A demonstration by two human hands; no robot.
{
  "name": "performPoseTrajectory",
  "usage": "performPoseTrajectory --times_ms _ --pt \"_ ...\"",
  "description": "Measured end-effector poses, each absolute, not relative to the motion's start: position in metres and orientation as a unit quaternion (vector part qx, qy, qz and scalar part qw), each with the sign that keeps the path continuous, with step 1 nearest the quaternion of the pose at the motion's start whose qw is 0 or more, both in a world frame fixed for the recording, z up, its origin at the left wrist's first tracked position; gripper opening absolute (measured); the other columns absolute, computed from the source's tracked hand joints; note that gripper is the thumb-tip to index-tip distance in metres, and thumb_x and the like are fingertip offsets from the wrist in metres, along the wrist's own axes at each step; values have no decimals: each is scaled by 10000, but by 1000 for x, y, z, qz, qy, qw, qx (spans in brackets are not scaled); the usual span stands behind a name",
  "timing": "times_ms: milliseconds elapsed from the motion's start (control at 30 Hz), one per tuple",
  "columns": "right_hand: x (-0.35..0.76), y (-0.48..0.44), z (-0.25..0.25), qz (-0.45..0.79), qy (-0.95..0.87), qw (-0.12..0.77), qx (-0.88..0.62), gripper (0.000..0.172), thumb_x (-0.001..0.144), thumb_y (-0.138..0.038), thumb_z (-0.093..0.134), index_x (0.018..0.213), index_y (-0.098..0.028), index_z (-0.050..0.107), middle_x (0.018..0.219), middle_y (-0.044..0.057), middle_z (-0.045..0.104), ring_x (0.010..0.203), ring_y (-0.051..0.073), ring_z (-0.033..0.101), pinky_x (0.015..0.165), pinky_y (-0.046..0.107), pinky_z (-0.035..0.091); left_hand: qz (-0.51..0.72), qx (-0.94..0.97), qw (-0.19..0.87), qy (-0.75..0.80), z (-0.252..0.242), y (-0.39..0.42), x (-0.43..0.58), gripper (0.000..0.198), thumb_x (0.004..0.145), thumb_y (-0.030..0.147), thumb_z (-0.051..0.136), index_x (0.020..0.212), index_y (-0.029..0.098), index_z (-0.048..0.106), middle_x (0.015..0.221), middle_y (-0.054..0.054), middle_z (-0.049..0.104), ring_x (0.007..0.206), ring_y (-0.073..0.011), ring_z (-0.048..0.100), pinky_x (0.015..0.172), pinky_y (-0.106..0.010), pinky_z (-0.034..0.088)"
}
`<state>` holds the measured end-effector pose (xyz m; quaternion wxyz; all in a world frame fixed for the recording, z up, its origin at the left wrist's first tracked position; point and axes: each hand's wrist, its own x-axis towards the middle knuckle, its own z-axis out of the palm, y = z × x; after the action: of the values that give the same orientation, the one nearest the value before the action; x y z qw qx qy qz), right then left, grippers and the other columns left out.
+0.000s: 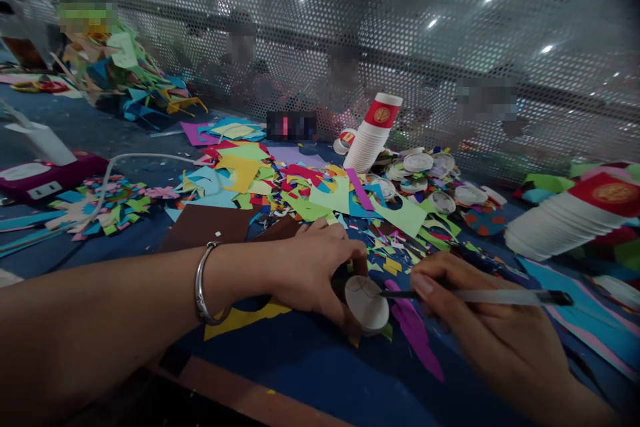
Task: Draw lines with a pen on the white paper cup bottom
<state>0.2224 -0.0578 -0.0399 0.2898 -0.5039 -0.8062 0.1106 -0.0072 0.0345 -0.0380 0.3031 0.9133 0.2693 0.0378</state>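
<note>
My left hand (320,273), with a silver bangle at the wrist, curls its thumb and fingers around a small white paper cup piece (367,307). Its round white face is turned up and bears thin dark lines. How deep the piece is remains hidden by my fingers. My right hand (480,327) grips a pen (490,296) with a clear barrel and dark ends. The pen tip is at the right part of the white face. A purple paper strip (417,330) lies between my hands. Yellow paper (245,319) pokes out beneath my left wrist.
Coloured paper scraps (280,180) cover the middle of the blue table. Paper cup stacks (373,137) lean behind them and lie at the right (575,220). White discs (417,161) are heaped nearby. A purple power strip (50,177) with a cable sits left. Perforated metal mesh (400,27) rises behind.
</note>
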Motion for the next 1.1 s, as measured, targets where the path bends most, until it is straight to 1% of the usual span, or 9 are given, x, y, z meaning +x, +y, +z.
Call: performPoseTrajectory --times_ms 100,200,300,433,567,700,833,1100 --pt "220 -61 -38 68 -821 285 -490 218 1031 -270 445 843 -244 552 668 -44 549 560 115 531 524 274 389 38 913 305 268 -37 34 -8 650 591 647 809 1093 283 613 1089 -49 493 1058 -288 421 878 -415 380" --pt "217 -63 -37 58 -816 302 -490 229 1027 -262 448 823 -249 551 650 -46 548 526 114 526 507 272 395 43 914 305 265 -38 34 -8 657 578 664 812 1073 282 612 1089 -48 491 1057 -285 422 878 -412 382" --pt "214 -63 -37 62 -809 318 -491 237 1029 -265 441 821 -252 555 635 -48 537 504 112 515 503 269 399 41 913 307 267 -38 34 -8 647 583 649 817 1072 281 609 1090 -47 489 1075 -289 416 883 -404 381" --pt "214 -60 -40 77 -814 308 -487 233 1031 -272 448 822 -250 550 649 -55 529 524 104 512 521 261 392 44 913 304 268 -39 34 -7 622 607 601 823 1089 275 605 1111 -50 490 1103 -293 411 897 -394 378" --pt "216 -58 -42 103 -803 312 -498 246 1040 -291 442 820 -249 544 685 -46 545 589 117 533 556 264 398 38 911 304 276 -38 34 -6 668 571 623 826 1100 279 607 1112 -50 494 1090 -297 420 885 -393 384" --pt "215 -57 -42 113 -797 309 -506 265 1040 -317 440 808 -248 548 682 -35 543 596 135 531 558 281 397 34 910 305 279 -38 34 -6 667 572 617 826 1109 287 609 1109 -49 492 1091 -301 419 877 -388 386" --pt "212 -58 -41 85 -806 306 -500 239 1035 -285 445 822 -253 550 674 -40 536 578 132 523 548 278 393 39 910 311 273 -39 35 -7 688 558 651 818 1103 285 614 1103 -52 488 1101 -307 412 890 -406 389" --pt "211 -59 -39 37 -821 295 -488 211 1026 -261 448 839 -253 546 657 -56 538 551 111 527 530 261 381 50 912 311 261 -41 35 -8 645 598 641 817 1091 281 608 1097 -51 484 1105 -303 410 900 -410 375"
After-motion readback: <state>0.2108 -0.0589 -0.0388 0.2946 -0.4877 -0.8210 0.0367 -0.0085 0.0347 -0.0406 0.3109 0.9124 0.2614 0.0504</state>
